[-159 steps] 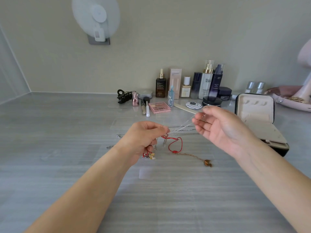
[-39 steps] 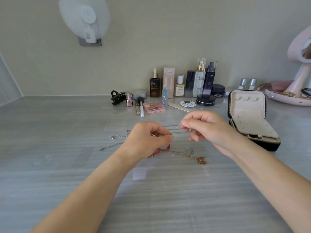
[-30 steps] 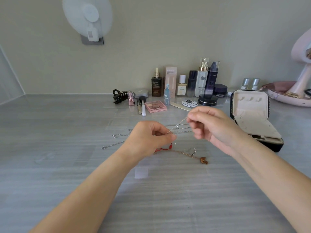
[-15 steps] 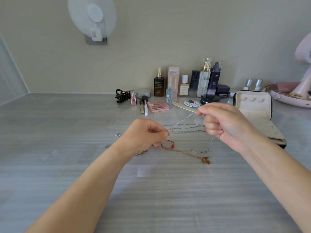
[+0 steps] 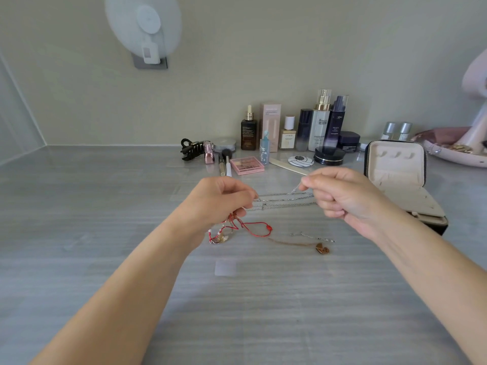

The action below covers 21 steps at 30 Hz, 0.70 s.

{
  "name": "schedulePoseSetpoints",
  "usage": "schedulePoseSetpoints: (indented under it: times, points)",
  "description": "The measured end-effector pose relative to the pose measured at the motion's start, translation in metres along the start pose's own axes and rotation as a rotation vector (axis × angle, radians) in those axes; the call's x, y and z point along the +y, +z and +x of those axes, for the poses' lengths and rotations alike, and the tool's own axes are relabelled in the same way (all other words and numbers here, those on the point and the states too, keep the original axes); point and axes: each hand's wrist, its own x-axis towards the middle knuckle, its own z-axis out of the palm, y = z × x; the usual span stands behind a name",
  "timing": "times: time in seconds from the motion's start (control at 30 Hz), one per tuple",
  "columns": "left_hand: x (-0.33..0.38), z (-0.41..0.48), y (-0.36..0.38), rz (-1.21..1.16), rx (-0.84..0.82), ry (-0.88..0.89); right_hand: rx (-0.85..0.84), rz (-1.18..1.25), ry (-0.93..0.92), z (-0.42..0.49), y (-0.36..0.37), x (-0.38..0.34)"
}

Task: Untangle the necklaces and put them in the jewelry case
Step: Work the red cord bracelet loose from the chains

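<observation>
My left hand (image 5: 218,201) pinches a tangle of chains above the grey tabletop. Silver chains (image 5: 284,201) stretch taut from it to my right hand (image 5: 340,196), which is closed on their other end. A red cord necklace (image 5: 253,229) with small charms hangs below my left hand and trails onto the table. A thin gold chain with a brown heart pendant (image 5: 322,249) lies on the table, with a short silver chain piece (image 5: 313,237) beside it. The black jewelry case (image 5: 395,164) stands open at the right, cream inside.
Cosmetic bottles and jars (image 5: 319,127) line the back wall, with a pink palette (image 5: 247,165), brushes, a black hair clip (image 5: 191,152) and a nail file in front. A pink tray (image 5: 453,151) sits far right. A small clear square (image 5: 225,267) lies on the near tabletop.
My hands have pulled the silver chains out taut and level between them. The red cord tangle has dropped lower under my left hand. My right hand sits a little lower than half a second ago.
</observation>
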Motion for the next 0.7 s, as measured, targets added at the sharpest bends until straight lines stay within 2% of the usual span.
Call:
schedulePoseSetpoints:
  times: [0.17,0.33,0.4,0.53,0.7]
  points:
    - [0.002,-0.003,0.002,-0.065,-0.039,-0.007,-0.042,-0.224,-0.019,-0.005,0.012,0.000]
    - [0.004,-0.007,0.006,-0.105,-0.101,0.001,-0.177,-0.327,-0.111,-0.007,0.030,0.006]
    - [0.005,-0.007,0.006,-0.125,-0.115,0.002,-0.183,-0.366,-0.143,-0.007,0.038,0.007]
    - [0.004,-0.005,0.004,-0.126,-0.062,-0.008,-0.154,-0.377,-0.157,-0.005,0.036,0.008]
    - [0.001,0.000,0.002,-0.139,0.020,-0.020,-0.178,-0.469,-0.067,-0.004,0.025,0.008]
